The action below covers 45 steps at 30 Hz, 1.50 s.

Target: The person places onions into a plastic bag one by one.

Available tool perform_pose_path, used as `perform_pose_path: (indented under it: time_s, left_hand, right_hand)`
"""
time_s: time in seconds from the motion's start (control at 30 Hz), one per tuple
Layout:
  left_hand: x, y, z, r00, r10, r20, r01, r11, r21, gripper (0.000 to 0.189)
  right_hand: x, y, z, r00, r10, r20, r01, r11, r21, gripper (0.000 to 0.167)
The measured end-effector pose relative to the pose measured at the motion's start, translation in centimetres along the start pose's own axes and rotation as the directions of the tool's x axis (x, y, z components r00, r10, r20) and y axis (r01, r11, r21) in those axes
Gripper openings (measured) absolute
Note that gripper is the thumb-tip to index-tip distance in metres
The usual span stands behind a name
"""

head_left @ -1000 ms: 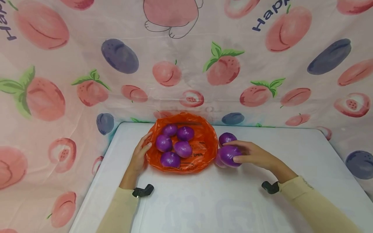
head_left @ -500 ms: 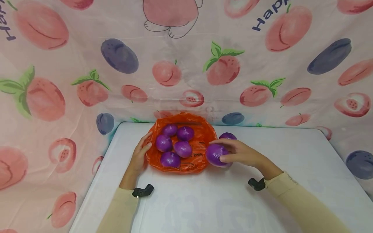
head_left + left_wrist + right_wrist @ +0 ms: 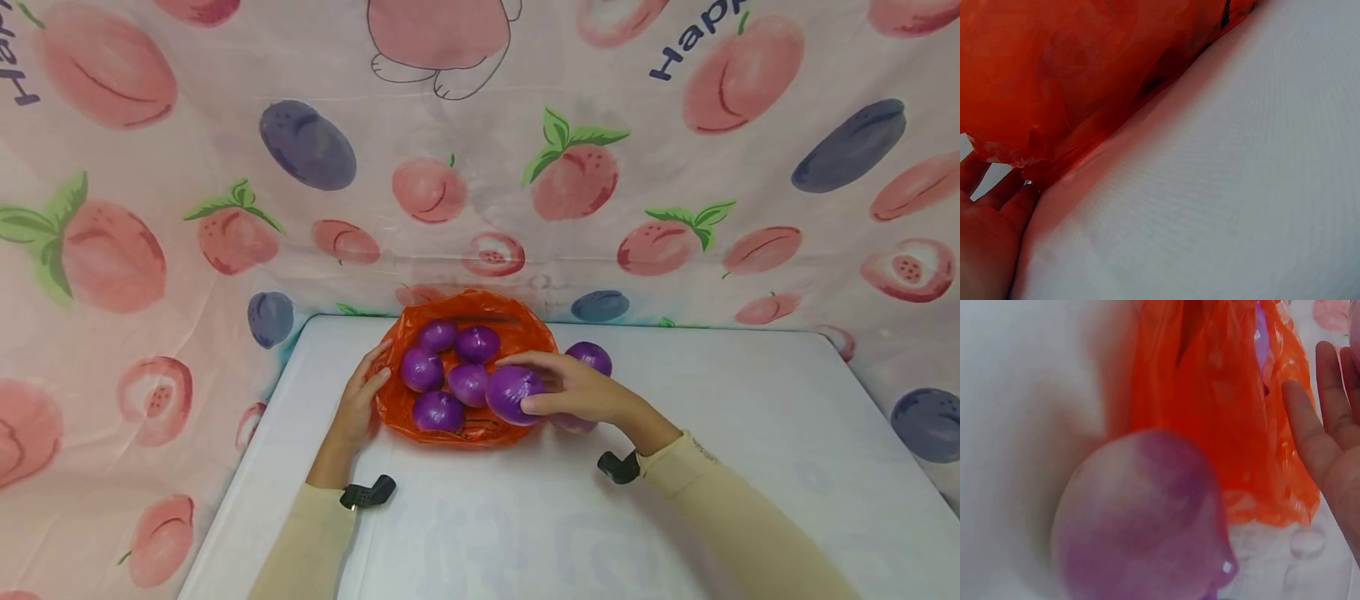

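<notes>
An orange plastic bag [image 3: 517, 321] lies with its mouth wide, several shiny purple balls [image 3: 422, 369] inside; they look wrapped in film. My right hand [image 3: 581, 390] grips another purple ball [image 3: 515, 394] over the bag's right rim, thumb in front and fingers over the top. My left hand [image 3: 360, 404] rests against the bag's left side, fingers spread; in the left wrist view its fingertips touch the orange plastic [image 3: 1072, 75] from outside. In the right wrist view the held ball shows only at the edge, beside the fingers [image 3: 1310, 434].
Two more purple balls stand right of the bag: one behind [image 3: 590, 357] my right hand, and a paler one [image 3: 1141, 519] partly hidden below it in the head view. The white table [image 3: 480, 525] meets a fruit-printed cloth [image 3: 495, 133] at the back.
My right hand has carried its purple ball leftward, from beside the bag to over its right rim, uncovering the balls on the table. My left hand has stayed put.
</notes>
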State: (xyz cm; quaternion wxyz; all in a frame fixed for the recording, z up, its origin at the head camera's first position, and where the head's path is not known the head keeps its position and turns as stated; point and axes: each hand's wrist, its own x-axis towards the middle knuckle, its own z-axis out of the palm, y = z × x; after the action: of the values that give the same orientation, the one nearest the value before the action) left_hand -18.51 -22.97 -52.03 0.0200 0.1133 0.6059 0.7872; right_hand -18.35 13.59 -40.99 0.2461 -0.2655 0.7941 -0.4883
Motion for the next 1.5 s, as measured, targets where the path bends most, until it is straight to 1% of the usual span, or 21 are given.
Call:
perform_pose_path:
  time_s: [0.07, 0.17, 0.33, 0.4, 0.53, 0.73, 1.03, 1.23, 1.5]
  left_hand:
    - [0.0, 0.0, 0.0, 1.0, 0.001, 0.0, -0.001, 1.0, 0.0, 0.052]
    - [0.0, 0.1, 0.1, 1.0, 0.0, 0.0, 0.0, 1.0, 0.009, 0.052]
    - [-0.1, 0.2, 0.1, 1.0, -0.012, -0.011, 0.012, 1.0, 0.027, 0.052]
    - [-0.1, 0.2, 0.1, 1.0, -0.016, -0.014, 0.016, 0.999, 0.032, 0.051]
    - [-0.1, 0.2, 0.1, 1.0, -0.017, -0.012, 0.017, 1.0, 0.016, 0.051]
    - [-0.1, 0.2, 0.2, 1.0, -0.021, -0.013, 0.021, 1.0, 0.005, 0.052]
    - [-0.1, 0.3, 0.1, 1.0, -0.024, -0.013, 0.024, 1.0, 0.008, 0.052]
    - [-0.1, 0.3, 0.1, 0.999, -0.03, -0.017, 0.03, 0.999, 0.017, 0.052]
    - [-0.1, 0.3, 0.1, 1.0, -0.023, -0.006, 0.024, 0.999, 0.022, 0.052]
  right_hand:
    - [0.5, -0.3, 0.3, 1.0, -0.006, 0.009, 0.006, 1.0, 0.005, 0.063]
    - [1.2, -0.6, 0.8, 1.0, 0.011, 0.005, -0.011, 1.0, 0.004, 0.061]
    - [2.3, -0.6, 1.4, 0.997, 0.081, -0.013, -0.081, 0.997, 0.0, 0.059]
    - [2.7, -0.4, 1.7, 0.994, 0.111, -0.008, -0.11, 0.994, 0.025, 0.058]
    - [3.3, -0.1, 2.3, 0.99, 0.141, 0.0, -0.141, 0.989, 0.039, 0.058]
    - [4.0, 0.5, 2.9, 0.99, 0.136, -0.025, -0.138, 0.987, -0.077, 0.061]
    - [5.0, 1.4, 3.6, 0.986, 0.146, -0.083, -0.159, 0.97, -0.185, 0.069]
    - [5.6, 1.8, 3.9, 0.984, 0.143, -0.103, -0.163, 0.962, -0.221, 0.072]
    - [6.1, 2.0, 4.2, 0.987, 0.11, -0.119, -0.138, 0.955, -0.263, 0.074]
